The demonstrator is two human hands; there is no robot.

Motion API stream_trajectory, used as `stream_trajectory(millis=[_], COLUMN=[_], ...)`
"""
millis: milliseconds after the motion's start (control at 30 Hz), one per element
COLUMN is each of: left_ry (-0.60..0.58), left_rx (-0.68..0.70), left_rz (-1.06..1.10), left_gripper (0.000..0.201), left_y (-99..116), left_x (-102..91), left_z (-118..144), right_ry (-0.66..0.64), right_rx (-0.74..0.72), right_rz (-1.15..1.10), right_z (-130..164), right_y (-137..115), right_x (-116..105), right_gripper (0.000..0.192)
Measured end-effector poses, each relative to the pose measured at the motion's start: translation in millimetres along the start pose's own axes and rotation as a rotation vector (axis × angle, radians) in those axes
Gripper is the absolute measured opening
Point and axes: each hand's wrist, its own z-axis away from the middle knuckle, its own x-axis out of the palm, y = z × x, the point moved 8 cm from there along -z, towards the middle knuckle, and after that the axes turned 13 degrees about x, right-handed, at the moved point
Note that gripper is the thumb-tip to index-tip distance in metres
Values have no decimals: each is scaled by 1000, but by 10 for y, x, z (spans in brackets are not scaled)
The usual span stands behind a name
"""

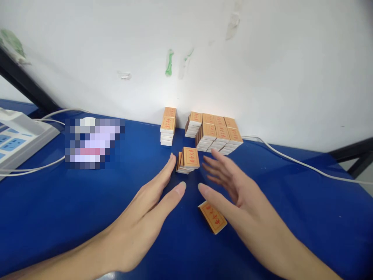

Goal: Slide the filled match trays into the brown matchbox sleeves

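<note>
Between my two hands stands a short, uneven stack of orange matchboxes (190, 158) with red lettering and white sides. My left hand (154, 206) is stretched out along its left side, thumb apart from the fingers, holding nothing. On the other side my right hand (233, 186) is spread, a small gap from the stack, also holding nothing. A single matchbox (212, 218) lies tilted on the blue table, partly under the right thumb in this view. Behind, a block of stacked matchboxes (222, 134) stands near the wall, with a separate matchbox stack (168, 128) to its left.
A white power strip (26, 136) sits at the left edge with cables running from it. Near it lies a blurred, pixelated object (94, 144). A white cable (303, 165) crosses the blue table (305, 217) on the right. The white wall (276, 70) bounds the back.
</note>
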Motion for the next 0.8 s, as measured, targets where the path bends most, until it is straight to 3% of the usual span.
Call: stream_trajectory(millis=[67, 200, 333, 700, 800], left_ry=[-17, -68, -56, 82, 118], left_rx=[-14, 12, 103, 205, 202], left_rz=[2, 142, 256, 224, 208], left_gripper=[84, 77, 78, 70, 72], left_y=[4, 27, 107, 245, 255], left_x=[26, 174, 292, 370, 390], left_z=[-2, -95, -261, -723, -762], right_ry=[-121, -245, -214, -197, -170], right_rx=[93, 33, -47, -127, -180], right_rz=[-155, -273, -288, -381, -251], right_z=[102, 103, -39, -450, -431], right_y=[100, -41, -185, -300, -335], right_x=[168, 423, 476, 439, 410], right_gripper=[94, 93, 94, 102, 99])
